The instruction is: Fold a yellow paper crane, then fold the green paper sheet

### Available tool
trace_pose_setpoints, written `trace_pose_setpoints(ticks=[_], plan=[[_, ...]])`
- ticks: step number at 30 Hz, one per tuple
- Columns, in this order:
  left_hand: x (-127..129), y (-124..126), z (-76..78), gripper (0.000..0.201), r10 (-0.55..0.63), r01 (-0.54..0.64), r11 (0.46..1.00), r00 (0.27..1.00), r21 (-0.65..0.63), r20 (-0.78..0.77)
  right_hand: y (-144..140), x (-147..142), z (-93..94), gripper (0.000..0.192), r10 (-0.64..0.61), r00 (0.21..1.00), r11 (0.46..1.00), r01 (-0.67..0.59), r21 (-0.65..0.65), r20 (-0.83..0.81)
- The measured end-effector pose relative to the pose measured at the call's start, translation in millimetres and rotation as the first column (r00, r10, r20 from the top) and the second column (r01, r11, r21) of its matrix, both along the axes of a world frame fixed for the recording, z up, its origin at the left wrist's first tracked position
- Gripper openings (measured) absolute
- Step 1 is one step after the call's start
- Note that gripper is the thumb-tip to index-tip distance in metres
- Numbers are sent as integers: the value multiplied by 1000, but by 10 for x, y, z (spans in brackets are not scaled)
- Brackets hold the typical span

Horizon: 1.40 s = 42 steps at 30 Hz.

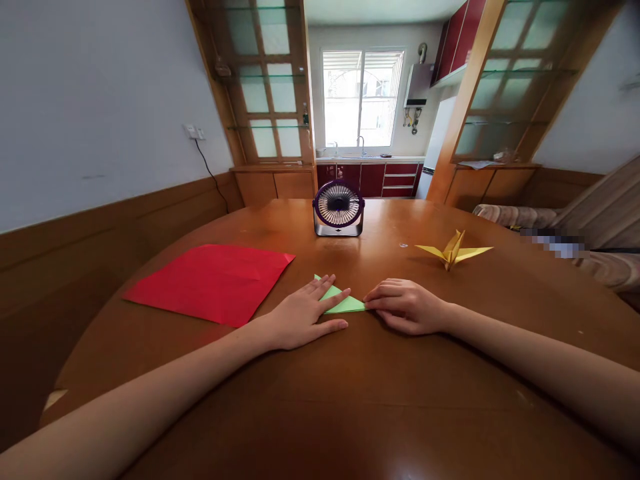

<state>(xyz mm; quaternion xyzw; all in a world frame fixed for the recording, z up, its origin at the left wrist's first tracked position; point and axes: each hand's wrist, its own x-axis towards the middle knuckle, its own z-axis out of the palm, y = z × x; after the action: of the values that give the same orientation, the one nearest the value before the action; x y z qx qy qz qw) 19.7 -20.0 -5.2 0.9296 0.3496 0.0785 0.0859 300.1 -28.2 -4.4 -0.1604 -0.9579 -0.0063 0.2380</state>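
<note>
A piece of green paper (346, 304), folded into a triangle, lies on the wooden table between my hands. My left hand (306, 310) rests flat over its left part, fingers spread, and hides some of it. At the triangle's right tip, my right hand (407, 307) has its fingertips pinched together on the paper corner. To the left lies a large sheet of red paper (213, 283), flat with faint creases. A folded gold paper crane (453, 252) stands to the right, beyond my right hand.
A small purple fan (339, 207) stands at the table's far side, straight ahead. The round brown table (360, 413) spreads out on both sides, its curved edge showing at left. A small clear scrap (403, 245) lies near the crane.
</note>
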Motion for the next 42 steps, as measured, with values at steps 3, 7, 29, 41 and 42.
trace_pose_setpoints(ticks=[3, 7, 29, 41, 42], plan=[[5, -1, -3, 66, -4, 3, 1000, 1000, 21, 16, -2, -7, 3, 28, -6, 1000, 1000, 5, 18, 17], [25, -11, 19, 64, 2, -4, 999, 998, 32, 58, 2, -7, 2, 28, -17, 999, 1000, 17, 5, 34], [67, -55, 254, 20, -7, -105, 949, 936, 298, 352, -64, -201, 13, 36, -318, 911, 923, 234, -306, -262], [40, -106, 254, 11, -314, -62, 667, 880, 743, 356, -141, -325, -6, 17, -162, 867, 983, 185, 3, -471], [39, -104, 244, 12, -312, -57, 676, 881, 734, 356, -137, -318, -6, 17, -153, 878, 978, 199, 56, -454]])
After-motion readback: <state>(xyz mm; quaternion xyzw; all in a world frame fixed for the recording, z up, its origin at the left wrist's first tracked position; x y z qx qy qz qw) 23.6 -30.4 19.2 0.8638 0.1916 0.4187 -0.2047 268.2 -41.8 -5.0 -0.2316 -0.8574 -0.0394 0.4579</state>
